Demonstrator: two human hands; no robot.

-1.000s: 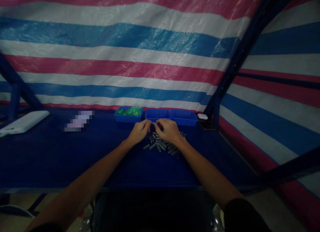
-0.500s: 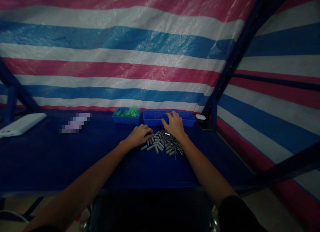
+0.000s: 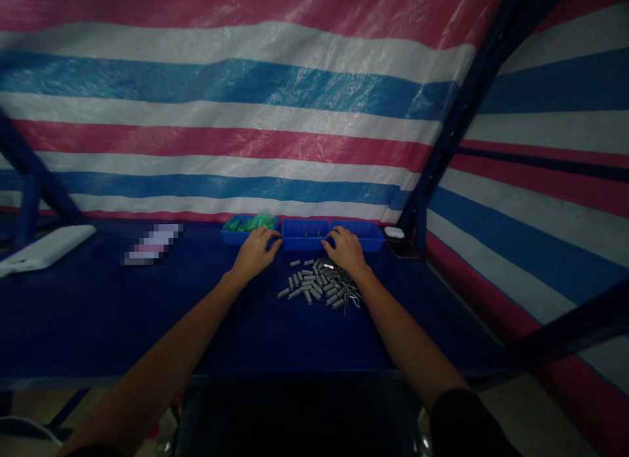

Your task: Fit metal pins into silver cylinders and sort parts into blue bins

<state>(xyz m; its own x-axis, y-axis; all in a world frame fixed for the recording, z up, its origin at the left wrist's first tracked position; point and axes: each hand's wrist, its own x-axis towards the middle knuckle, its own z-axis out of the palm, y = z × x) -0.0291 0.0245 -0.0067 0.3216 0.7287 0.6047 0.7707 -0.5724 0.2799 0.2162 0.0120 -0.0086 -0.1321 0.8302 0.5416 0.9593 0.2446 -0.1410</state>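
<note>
My left hand [image 3: 254, 254] is over the table just in front of the left blue bin [image 3: 236, 237], its thumb and fingers apart and nothing visible between them. Green pieces [image 3: 250, 223] fill that bin. My right hand [image 3: 346, 250] hovers at the far edge of a heap of small grey cylinders [image 3: 309, 283], close to the front walls of the middle blue bin [image 3: 299, 243] and the right blue bin [image 3: 371, 244]. Its thumb and fingertips are spread, with no part visible in them. Thin metal pins [image 3: 351, 292] lie at the heap's right side, partly beneath my right wrist.
A few small dark pieces [image 3: 312, 233] lie in the middle bin. To the right are a white case [image 3: 394, 232] and a dark phone-like slab [image 3: 403, 250]. A white flat device [image 3: 49, 248] and a blurred-out item [image 3: 153, 244] lie left. Blue frame posts [image 3: 421, 208] and striped sheeting enclose the table.
My left hand has moved left and away from the heap, up to the left bin, uncovering more cylinders. My right hand has drawn slightly back from the middle bin.
</note>
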